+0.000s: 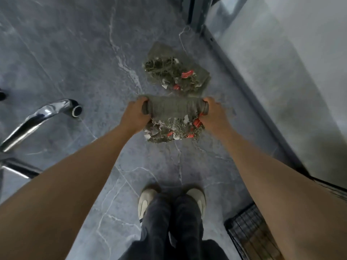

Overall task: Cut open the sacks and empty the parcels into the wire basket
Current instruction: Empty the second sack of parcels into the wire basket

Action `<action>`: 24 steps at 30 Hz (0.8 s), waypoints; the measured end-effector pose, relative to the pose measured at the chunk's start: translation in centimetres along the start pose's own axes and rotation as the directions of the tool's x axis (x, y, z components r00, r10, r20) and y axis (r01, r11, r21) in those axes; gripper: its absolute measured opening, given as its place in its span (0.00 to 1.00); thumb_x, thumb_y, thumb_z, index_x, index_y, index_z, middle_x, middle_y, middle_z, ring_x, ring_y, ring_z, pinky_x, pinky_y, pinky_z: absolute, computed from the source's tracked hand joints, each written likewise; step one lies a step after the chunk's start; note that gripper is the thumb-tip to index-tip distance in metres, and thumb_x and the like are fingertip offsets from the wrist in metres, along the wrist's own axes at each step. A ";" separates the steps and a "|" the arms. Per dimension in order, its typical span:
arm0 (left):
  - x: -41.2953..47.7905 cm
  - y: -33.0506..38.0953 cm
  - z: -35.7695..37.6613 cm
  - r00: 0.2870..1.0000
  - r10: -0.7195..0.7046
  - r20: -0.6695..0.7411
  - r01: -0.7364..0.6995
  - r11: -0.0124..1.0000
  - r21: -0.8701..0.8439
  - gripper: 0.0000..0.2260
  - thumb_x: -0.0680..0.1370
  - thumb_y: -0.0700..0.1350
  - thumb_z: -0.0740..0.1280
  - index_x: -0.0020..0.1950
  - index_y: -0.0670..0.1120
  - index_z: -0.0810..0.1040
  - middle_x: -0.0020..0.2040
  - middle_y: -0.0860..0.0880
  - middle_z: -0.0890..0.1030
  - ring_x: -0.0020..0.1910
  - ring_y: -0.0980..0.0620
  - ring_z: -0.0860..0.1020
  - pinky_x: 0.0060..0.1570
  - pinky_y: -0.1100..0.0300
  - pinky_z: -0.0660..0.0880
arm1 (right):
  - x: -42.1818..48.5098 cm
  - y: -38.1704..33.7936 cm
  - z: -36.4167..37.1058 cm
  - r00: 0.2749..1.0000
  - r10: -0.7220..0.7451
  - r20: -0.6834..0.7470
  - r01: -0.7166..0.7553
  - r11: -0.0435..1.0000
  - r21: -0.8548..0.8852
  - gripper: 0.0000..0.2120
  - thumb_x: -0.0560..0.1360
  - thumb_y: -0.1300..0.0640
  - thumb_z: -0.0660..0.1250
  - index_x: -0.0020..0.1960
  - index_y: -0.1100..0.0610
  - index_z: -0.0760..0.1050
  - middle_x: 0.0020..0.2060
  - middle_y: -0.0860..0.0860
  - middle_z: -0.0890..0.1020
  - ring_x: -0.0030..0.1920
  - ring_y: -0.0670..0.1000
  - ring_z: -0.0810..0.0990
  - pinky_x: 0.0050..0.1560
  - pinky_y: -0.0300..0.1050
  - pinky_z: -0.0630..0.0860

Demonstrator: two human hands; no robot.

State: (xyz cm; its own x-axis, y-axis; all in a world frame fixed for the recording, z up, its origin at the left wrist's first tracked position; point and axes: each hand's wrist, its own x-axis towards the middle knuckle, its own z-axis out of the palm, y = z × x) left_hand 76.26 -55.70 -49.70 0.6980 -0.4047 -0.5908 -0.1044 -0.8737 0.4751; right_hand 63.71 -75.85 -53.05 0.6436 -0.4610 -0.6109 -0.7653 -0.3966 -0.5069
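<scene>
A grey-green woven sack [173, 111], rolled or folded into a bundle, is held above the floor between both hands. My left hand [134, 115] grips its left end and my right hand [213, 114] grips its right end. Frayed threads, white scraps and red tags hang from the sack's lower edge. A second folded sack [176, 72] of the same cloth, with red tags and loose threads, lies on the floor just beyond. The black wire basket [242, 226] shows at the lower right, partly hidden by my right forearm.
I stand on a grey marble-patterned floor, my shoes [147, 201] below the held sack. A chrome chair leg with a castor [74, 109] juts in from the left. A grey wall and dark metal frame [244, 91] run along the right.
</scene>
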 end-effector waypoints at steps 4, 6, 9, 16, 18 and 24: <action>3.3 -1.8 2.4 0.999 -0.024 0.021 0.023 0.999 0.048 0.24 0.74 0.37 0.66 0.69 0.41 0.67 0.58 0.35 0.74 0.55 0.37 0.75 0.45 0.59 0.67 | 2.9 1.5 2.1 0.998 0.022 0.052 -0.022 1.000 0.005 0.28 0.73 0.64 0.66 0.71 0.55 0.62 0.61 0.63 0.71 0.55 0.61 0.75 0.44 0.46 0.71; 4.0 -1.7 2.6 0.998 -0.052 0.047 0.049 0.997 0.062 0.22 0.74 0.39 0.67 0.68 0.41 0.69 0.59 0.35 0.74 0.56 0.38 0.74 0.46 0.59 0.66 | 3.3 1.8 2.1 0.995 0.031 0.098 -0.032 1.000 0.001 0.31 0.76 0.61 0.66 0.75 0.55 0.58 0.68 0.62 0.65 0.64 0.60 0.71 0.56 0.44 0.71; 3.0 -0.4 1.0 0.997 -0.070 0.046 0.066 0.995 0.079 0.20 0.75 0.42 0.69 0.65 0.40 0.73 0.62 0.37 0.75 0.59 0.40 0.74 0.52 0.58 0.68 | 2.0 0.7 0.4 0.991 0.046 0.122 -0.049 0.999 0.020 0.31 0.76 0.60 0.66 0.76 0.55 0.58 0.72 0.59 0.62 0.68 0.56 0.68 0.55 0.33 0.64; -4.6 7.0 -6.8 0.996 -0.050 0.080 0.046 0.998 0.052 0.16 0.73 0.46 0.60 0.55 0.39 0.77 0.57 0.40 0.78 0.60 0.42 0.74 0.50 0.59 0.68 | -7.1 -5.8 -8.0 0.994 0.043 0.104 -0.051 0.996 0.079 0.25 0.77 0.62 0.64 0.73 0.53 0.64 0.72 0.57 0.66 0.38 0.47 0.77 0.30 0.29 0.70; -7.2 9.9 -9.6 0.995 -0.050 0.081 0.044 0.996 0.080 0.16 0.76 0.44 0.58 0.58 0.37 0.76 0.60 0.39 0.77 0.61 0.42 0.74 0.55 0.57 0.68 | -10.4 -8.1 -11.2 0.997 0.042 0.072 -0.048 0.996 0.080 0.23 0.78 0.61 0.63 0.72 0.54 0.66 0.70 0.56 0.69 0.30 0.43 0.72 0.23 0.30 0.67; -15.6 19.6 -18.2 0.998 0.003 0.067 -0.010 0.994 0.105 0.10 0.79 0.39 0.55 0.54 0.39 0.75 0.50 0.40 0.77 0.53 0.39 0.77 0.48 0.53 0.73 | -21.2 -14.6 -21.4 0.999 0.013 -0.030 -0.009 0.994 0.112 0.22 0.80 0.58 0.61 0.73 0.54 0.65 0.65 0.55 0.75 0.47 0.54 0.80 0.33 0.33 0.70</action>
State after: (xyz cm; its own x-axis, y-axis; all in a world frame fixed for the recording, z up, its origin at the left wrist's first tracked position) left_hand 76.15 -61.61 -19.30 0.6491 -0.4240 -0.6316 -0.1846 -0.8932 0.4100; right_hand 61.40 -77.27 -19.67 0.6338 -0.4898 -0.5987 -0.7674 -0.3007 -0.5664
